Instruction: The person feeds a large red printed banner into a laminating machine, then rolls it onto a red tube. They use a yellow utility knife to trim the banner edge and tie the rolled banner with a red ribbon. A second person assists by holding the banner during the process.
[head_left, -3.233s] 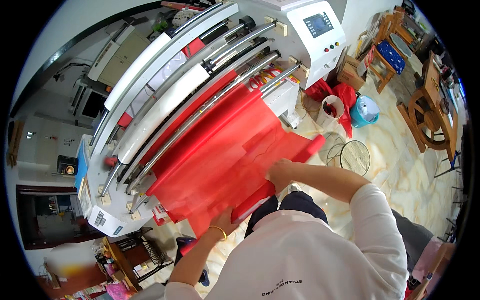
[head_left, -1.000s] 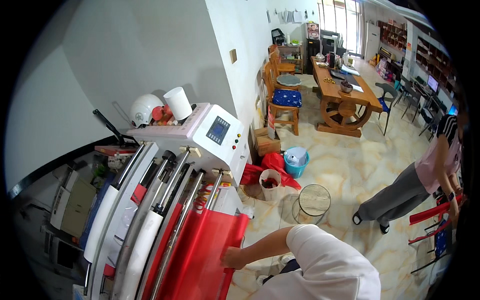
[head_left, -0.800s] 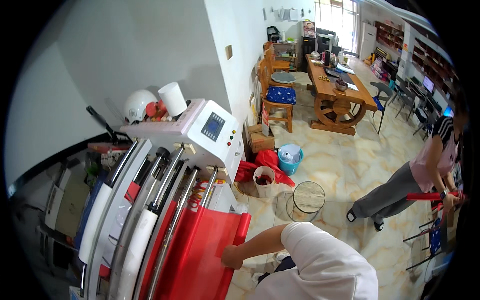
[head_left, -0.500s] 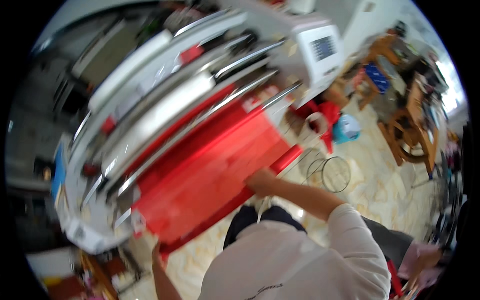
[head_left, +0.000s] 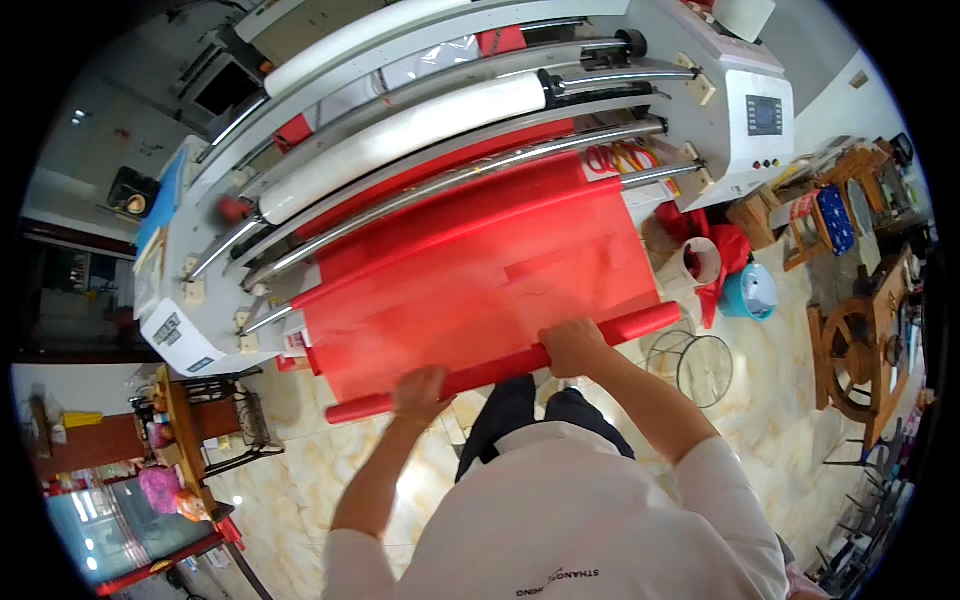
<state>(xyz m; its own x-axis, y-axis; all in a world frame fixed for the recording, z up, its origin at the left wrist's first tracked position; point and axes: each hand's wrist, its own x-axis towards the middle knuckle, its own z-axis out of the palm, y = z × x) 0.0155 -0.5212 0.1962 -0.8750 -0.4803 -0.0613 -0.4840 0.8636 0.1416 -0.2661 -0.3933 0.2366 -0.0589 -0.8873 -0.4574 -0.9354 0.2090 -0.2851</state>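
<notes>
A wide red sheet [head_left: 450, 260], thin and smooth, hangs down towards me from the metal bars of a large roller machine [head_left: 175, 325]. Its near end is wound into a long red roll [head_left: 495, 370] that slants up to the right in front of my legs. My left hand [head_left: 422, 392] grips this roll left of its middle, somewhat blurred, with the fingers wrapped round it. Right of the middle, my right hand [head_left: 574, 347] is closed round the same roll. The undersides of both grips are hidden.
A white roller [head_left: 410, 135] spans the machine, with a control panel [head_left: 765, 115] at its right end. On the floor to the right are a turquoise bucket [head_left: 742, 295], a wire-framed basket [head_left: 705, 368] and a wooden frame [head_left: 850, 360]. A glass tank [head_left: 125, 530] stands at lower left.
My left hand has moved from the roll's left end inward to the right. My view has turned and steadied, so the roll lies flatter across it. The right hand still grips the roll.
</notes>
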